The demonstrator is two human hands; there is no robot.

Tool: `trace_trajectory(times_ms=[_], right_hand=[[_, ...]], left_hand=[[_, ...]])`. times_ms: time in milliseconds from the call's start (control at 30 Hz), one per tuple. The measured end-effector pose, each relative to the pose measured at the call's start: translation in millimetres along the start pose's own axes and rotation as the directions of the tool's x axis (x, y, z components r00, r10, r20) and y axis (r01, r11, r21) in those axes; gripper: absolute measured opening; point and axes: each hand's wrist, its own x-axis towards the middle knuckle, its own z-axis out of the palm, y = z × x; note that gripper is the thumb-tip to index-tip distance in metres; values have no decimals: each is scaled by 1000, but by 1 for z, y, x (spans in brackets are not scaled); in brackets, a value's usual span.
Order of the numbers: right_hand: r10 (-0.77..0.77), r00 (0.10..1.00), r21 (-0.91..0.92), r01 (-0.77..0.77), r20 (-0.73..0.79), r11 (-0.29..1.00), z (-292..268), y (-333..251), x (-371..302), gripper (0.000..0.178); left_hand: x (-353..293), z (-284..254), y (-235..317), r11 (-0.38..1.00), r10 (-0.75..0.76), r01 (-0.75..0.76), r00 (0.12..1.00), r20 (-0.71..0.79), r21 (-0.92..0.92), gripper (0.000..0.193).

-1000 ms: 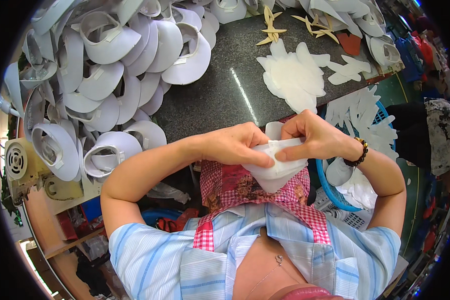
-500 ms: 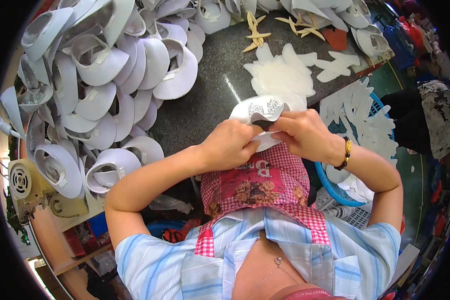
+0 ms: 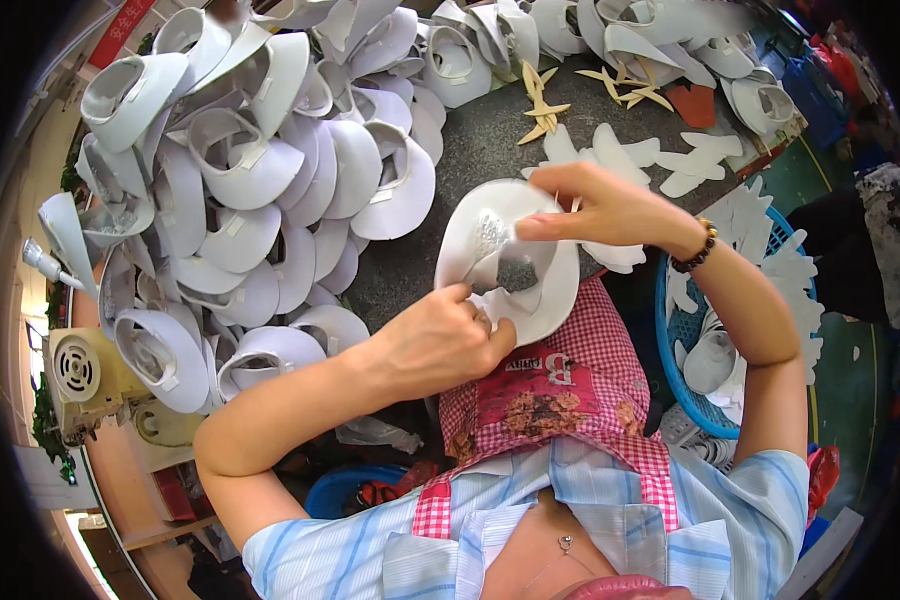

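A white visor-like piece (image 3: 454, 235) with a wide brim and a central opening is in front of me, just above the apron (image 3: 530, 385). Small silvery specks cover a patch inside its crown. My left hand (image 3: 435, 335) pinches the inner band at the near left, fingers curled. Over the far right of the brim is my right hand (image 3: 610, 212), thumb and fingers spread apart. Whether its thumb touches the piece, I cannot tell. Flat white cutouts (image 3: 620, 160) lie on the dark table beyond, partly hidden by the right hand.
Many similar white visors (image 3: 245, 165) are heaped along the left and back. Cream starfish-shaped pieces (image 3: 543, 105) and a red-orange piece (image 3: 694, 105) lie farther back. A blue basket (image 3: 673, 370) with white cutouts stands at the right; a yellowish machine (image 3: 78, 368) is at the far left.
The visor has turned to show its opening and brim face-on. My right hand has let go of its edge and spread over the brim. My left hand still grips it, lower down.
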Motion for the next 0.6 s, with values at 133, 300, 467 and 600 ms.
trace_trajectory(times_ms=[133,300,467,600], right_hand=[[93,987,305,-129,131,944,3,-1,-18,32],[89,987,723,-160,135,672,52,14,-47,22],[180,977,991,-123,112,51,70,-30,-81,19],[163,985,954,-6,58,-301,89,-22,-100,22]], left_hand=[[-7,19,2,988,131,-111,973,-191,112,22],[-25,57,5,991,106,-65,911,-399,116,25],[-14,57,23,998,-49,-2,666,-744,-68,30],[1,53,6,912,-243,-167,520,-819,-376,29]])
